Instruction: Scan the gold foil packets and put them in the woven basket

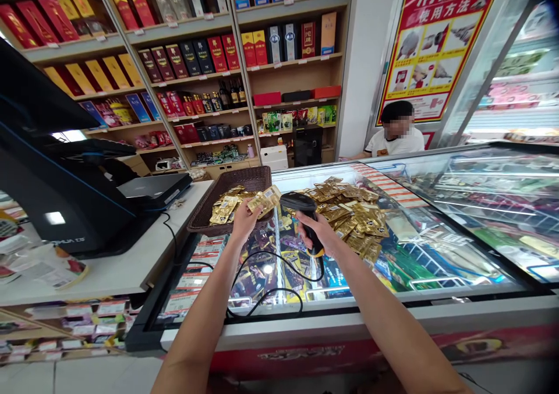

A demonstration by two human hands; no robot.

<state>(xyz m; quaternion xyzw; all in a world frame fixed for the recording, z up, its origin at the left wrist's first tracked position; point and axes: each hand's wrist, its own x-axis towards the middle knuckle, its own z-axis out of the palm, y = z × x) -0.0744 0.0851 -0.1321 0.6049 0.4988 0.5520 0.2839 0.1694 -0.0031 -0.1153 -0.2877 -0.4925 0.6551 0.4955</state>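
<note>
My left hand (pixel 245 218) is closed on a gold foil packet (pixel 264 201), its printed label side up, over the right edge of the basket. In my right hand (pixel 318 231) is a black barcode scanner (pixel 301 202), gripped by its handle, its head pointing left toward the packet. A dark brown woven basket (pixel 205 210) with several gold packets (pixel 227 205) inside sits to the left. Right of the scanner, a loose heap of gold packets (pixel 356 213) lies on the freezer's glass lid (pixel 262 283). The scanner's black cable (pixel 279 292) loops over the glass.
A checkout machine (pixel 65 173) stands on the white counter (pixel 131 274) at left. Shelves of boxed goods (pixel 192 56) line the back wall. A person (pixel 395 138) is behind the freezer at the right. Another glass-topped freezer section (pixel 480 178) extends rightward.
</note>
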